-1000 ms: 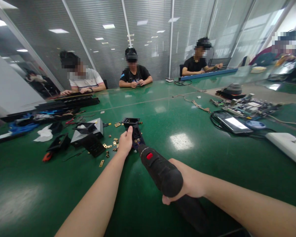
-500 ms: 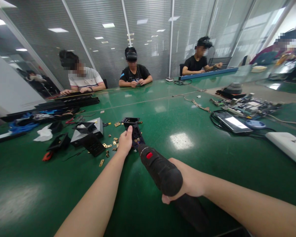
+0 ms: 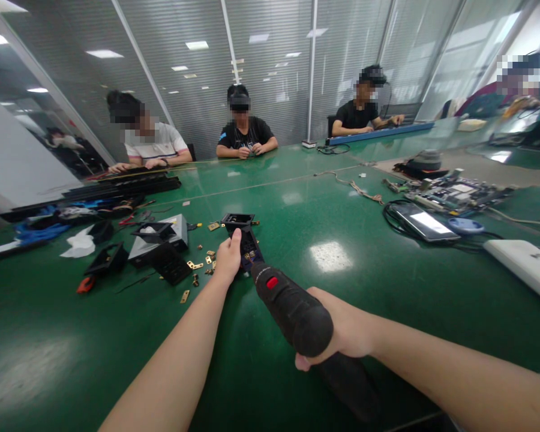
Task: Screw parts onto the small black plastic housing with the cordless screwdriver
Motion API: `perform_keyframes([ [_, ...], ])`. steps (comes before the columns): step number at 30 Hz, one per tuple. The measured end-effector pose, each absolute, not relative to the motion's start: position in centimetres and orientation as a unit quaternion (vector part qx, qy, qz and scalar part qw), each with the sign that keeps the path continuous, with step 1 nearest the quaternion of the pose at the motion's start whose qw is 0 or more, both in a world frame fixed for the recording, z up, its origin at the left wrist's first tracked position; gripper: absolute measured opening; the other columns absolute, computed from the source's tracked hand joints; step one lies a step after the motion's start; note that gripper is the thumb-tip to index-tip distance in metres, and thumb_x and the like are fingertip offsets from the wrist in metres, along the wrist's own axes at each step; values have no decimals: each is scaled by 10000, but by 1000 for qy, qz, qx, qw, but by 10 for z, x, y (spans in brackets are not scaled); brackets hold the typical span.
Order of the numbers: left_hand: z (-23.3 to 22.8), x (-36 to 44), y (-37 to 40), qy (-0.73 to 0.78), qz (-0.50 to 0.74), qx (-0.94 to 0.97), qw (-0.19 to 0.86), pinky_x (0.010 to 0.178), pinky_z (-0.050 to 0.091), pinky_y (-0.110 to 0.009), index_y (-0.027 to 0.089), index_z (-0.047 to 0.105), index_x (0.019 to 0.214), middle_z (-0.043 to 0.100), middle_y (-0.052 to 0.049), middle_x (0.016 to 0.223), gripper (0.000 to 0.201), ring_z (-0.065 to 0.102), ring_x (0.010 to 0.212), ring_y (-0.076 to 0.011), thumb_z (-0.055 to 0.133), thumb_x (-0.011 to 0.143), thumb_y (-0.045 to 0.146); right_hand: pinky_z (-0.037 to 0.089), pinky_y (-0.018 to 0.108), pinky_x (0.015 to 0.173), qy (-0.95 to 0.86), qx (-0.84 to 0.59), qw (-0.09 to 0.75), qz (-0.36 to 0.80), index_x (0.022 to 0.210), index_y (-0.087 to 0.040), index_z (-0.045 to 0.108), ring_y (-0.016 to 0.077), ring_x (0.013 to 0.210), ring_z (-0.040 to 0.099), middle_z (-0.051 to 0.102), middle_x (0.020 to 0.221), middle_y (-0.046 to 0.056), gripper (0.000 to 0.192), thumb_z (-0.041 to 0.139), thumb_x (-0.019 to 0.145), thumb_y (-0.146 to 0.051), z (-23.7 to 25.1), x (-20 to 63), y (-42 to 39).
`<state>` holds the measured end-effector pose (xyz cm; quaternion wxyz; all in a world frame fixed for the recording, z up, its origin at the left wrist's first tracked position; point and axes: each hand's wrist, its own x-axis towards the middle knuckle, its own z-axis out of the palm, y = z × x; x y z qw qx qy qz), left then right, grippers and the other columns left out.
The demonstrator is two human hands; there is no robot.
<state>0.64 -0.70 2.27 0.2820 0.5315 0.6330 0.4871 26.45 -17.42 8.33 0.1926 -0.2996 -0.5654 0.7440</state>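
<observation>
My left hand [image 3: 229, 257] grips a black plastic housing [image 3: 249, 243] on the green table, thumb on top. Small brass-coloured parts show inside its near end. My right hand [image 3: 342, 327] is wrapped round the handle of a black cordless drill [image 3: 292, 309] with a red button. The drill's nose points down at the housing's near end; whether the bit touches a screw is too small to tell. Behind the housing stands another black frame [image 3: 238, 221]. Several loose brass plates [image 3: 194, 265] and small screws lie left of my left hand.
A grey metal box [image 3: 180, 233] carries a black frame at the left, beside more black housings [image 3: 107, 259]. Orange-handled pliers [image 3: 86, 285] and blue gloves [image 3: 40, 231] lie further left. A phone [image 3: 425, 222], cables, a circuit board [image 3: 461, 192] and a white case [image 3: 522, 267] are at the right. Several people sit opposite.
Almost nothing differs. Both hands, the drill and the housing keep their places, with only a very slight shift of the view.
</observation>
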Motion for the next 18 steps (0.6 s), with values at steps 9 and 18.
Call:
perform_keyframes([
  [9,16,2,-4,627,476,546,287,714,458,-366,225,628,740,668,-68,746,880,616,775,-254,445,810,1082,566,256,601,-558,-296,202,748,661,-161,748,196,659,739,781,692,29,359,1068,523,-249,85,265,-174],
  [18,17,3,-4,634,473,547,275,695,430,-361,226,625,724,658,-63,734,863,588,746,-241,437,835,1061,600,289,600,-574,-293,204,736,621,-175,708,218,662,744,753,672,23,404,1082,544,-305,89,265,-174],
])
